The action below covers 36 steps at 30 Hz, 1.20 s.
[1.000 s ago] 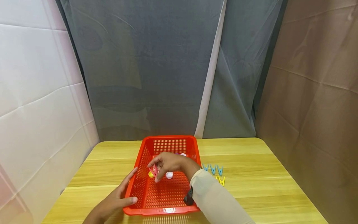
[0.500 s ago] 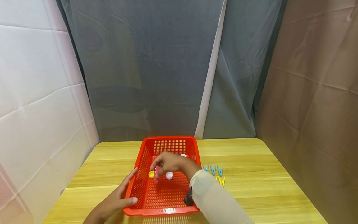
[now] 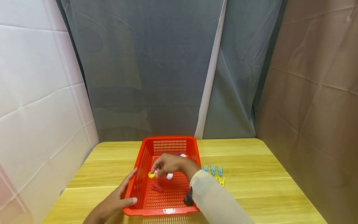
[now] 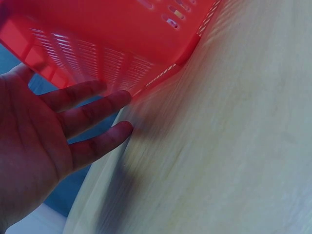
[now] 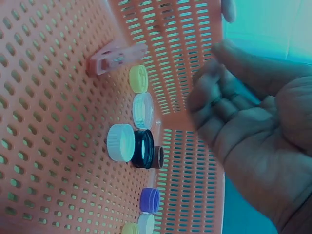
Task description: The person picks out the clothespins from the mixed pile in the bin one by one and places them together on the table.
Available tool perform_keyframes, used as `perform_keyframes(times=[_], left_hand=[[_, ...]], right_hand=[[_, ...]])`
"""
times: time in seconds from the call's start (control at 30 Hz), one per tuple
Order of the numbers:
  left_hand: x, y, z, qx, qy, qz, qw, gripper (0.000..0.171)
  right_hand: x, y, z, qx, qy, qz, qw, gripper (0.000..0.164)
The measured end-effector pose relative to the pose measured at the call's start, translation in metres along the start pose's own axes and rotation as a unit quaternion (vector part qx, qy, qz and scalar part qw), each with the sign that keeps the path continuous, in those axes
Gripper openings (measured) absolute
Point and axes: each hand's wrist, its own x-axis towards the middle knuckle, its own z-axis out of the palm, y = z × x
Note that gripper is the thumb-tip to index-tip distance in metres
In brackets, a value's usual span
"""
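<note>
A red clothespin [image 3: 156, 187] lies on the floor of the red basket [image 3: 165, 212]. My right hand [image 3: 167, 164] hovers inside the basket above it, near a yellow cap [image 3: 152, 175] and a white cap [image 3: 169, 176]. In the right wrist view its fingers are loosely curled, and nothing shows in them. My left hand [image 3: 113, 200] rests on the basket's left rim; the left wrist view shows its fingers fairly straight and spread beside the outer wall. Also in the basket are a black cap [image 5: 143, 149] and a purple cap [image 5: 149, 200].
To the right of the basket, several blue clothespins [image 3: 213, 170] stand in a row on the wooden table [image 3: 265, 193], with yellow clothespins [image 3: 221, 181] in front, partly behind my right sleeve [image 3: 215, 199]. Grey cloth [image 3: 156, 77] hangs behind the table.
The red clothespin has left my right hand's fingers and now lies lower on the basket floor. That hand has shifted slightly right. My left hand stays at the rim.
</note>
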Motion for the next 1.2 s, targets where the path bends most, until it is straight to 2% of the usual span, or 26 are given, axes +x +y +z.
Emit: perform_keyframes(times=[0.13, 0.3, 0.43, 0.6, 0.83, 0.93, 1.07, 1.2], left_hand=[[0.000, 0.000, 0.000, 0.002, 0.005, -0.002, 1.0000, 0.090], [-0.001, 0.001, 0.001, 0.006, 0.008, -0.004, 0.9999, 0.090], [0.000, 0.000, 0.000, 0.006, 0.007, -0.002, 1.0000, 0.090], [0.000, -0.001, 0.000, 0.006, 0.002, 0.008, 0.9999, 0.091], [0.000, -0.002, 0.001, 0.015, 0.022, -0.016, 0.9995, 0.091], [0.001, -0.002, 0.000, 0.016, 0.017, -0.010, 0.9997, 0.091], [0.001, -0.003, 0.000, 0.014, 0.017, -0.013, 0.9997, 0.091], [0.001, -0.003, 0.000, 0.015, 0.022, -0.019, 0.9995, 0.091]], right_hand=[[-0.002, 0.003, 0.003, -0.003, -0.042, 0.052, 0.998, 0.020], [-0.003, 0.003, 0.005, -0.010, -0.071, 0.088, 0.994, 0.042], [-0.003, 0.001, 0.005, -0.029, -0.097, 0.114, 0.988, 0.052], [-0.003, -0.001, 0.005, -0.037, -0.128, 0.113, 0.985, 0.060], [-0.002, -0.004, 0.007, -0.046, -0.152, 0.110, 0.981, 0.061], [0.000, -0.004, 0.010, -0.050, -0.161, 0.111, 0.980, 0.059], [0.002, -0.006, 0.013, -0.076, -0.168, 0.106, 0.977, 0.054], [0.004, -0.006, 0.015, -0.123, -0.155, 0.110, 0.974, 0.047]])
